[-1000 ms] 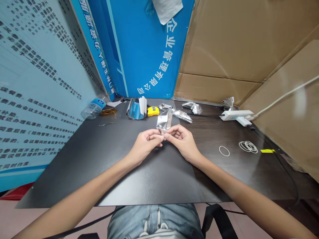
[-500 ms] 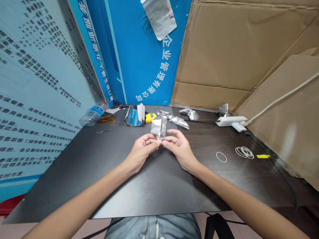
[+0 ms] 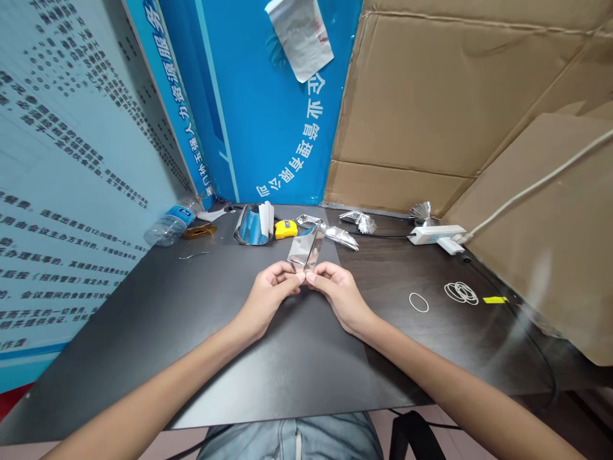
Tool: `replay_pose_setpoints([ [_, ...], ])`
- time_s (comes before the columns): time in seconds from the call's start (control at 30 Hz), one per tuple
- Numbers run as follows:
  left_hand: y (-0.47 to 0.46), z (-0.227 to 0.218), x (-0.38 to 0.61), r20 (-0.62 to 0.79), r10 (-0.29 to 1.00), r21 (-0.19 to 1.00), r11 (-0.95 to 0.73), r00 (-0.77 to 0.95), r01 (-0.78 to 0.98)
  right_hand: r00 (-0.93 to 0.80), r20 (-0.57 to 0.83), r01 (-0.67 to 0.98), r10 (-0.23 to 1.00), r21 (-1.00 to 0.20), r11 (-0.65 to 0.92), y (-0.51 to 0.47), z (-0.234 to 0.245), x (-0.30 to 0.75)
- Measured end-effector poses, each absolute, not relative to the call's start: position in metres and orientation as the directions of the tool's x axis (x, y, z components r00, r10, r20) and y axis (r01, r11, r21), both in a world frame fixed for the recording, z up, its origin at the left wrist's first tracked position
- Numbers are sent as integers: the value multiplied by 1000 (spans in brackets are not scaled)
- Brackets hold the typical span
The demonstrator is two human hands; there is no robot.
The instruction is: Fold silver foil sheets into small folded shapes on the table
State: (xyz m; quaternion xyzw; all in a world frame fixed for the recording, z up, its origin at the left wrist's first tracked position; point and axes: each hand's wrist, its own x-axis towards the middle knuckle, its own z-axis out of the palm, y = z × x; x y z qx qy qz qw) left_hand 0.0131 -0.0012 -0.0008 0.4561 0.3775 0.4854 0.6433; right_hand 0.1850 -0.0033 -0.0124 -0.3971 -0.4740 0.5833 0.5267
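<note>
A folded strip of shiny silver foil stands up from between my two hands over the dark table. My left hand pinches its lower end with thumb and fingers closed. My right hand pinches the same end from the other side, fingertips touching those of the left.
At the back lie a foil roll, a yellow tape measure, more foil pieces, two foil fans, a plastic bottle and a white power strip. Rubber bands lie at the right. Cardboard and blue boards wall the table.
The view has tilted and shifted slightly. Both hands keep pinching the foil strip, which now leans a little more to the right; my right fingers have curled in closer.
</note>
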Motion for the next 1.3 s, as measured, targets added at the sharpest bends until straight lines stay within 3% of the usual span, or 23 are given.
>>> replay_pose_setpoints([
  [0.27, 3, 7, 9, -116, 969, 890, 199, 218, -410, -165, 73, -154, 984, -987, 47, 10, -7, 202],
  [0.33, 5, 13, 4, -140, 951, 867, 253, 277, -429, -84, 223, -141, 971, -967, 210, 18, -5, 215],
  [0.43, 6, 20, 0, -155, 904, 819, 343, 399, -459, -67, 484, 17, 872, -874, 486, 27, -3, 232],
  [0.53, 6, 21, -1, -208, 880, 739, 427, 427, -521, -124, 590, 105, 798, -791, 602, 29, -1, 238],
  [0.67, 6, 17, 1, -294, 873, 664, 480, 390, -574, -160, 636, 102, 755, -750, 653, 24, 0, 232],
  [0.87, 7, 16, 2, -312, 864, 624, 500, 395, -601, -140, 701, 68, 699, -698, 713, 16, -3, 226],
  [1.0, 9, 15, 2, -319, 854, 611, 517, 412, -599, -155, 716, 162, 681, -662, 732, 19, -7, 229],
  [1.17, 10, 13, 1, -310, 847, 612, 525, 431, -591, -174, 799, 299, 575, -514, 804, 24, -4, 234],
  [1.3, 12, 11, 2, -308, 885, 633, 464, 348, -620, -176, 809, 365, 561, -476, 800, 24, 3, 235],
])
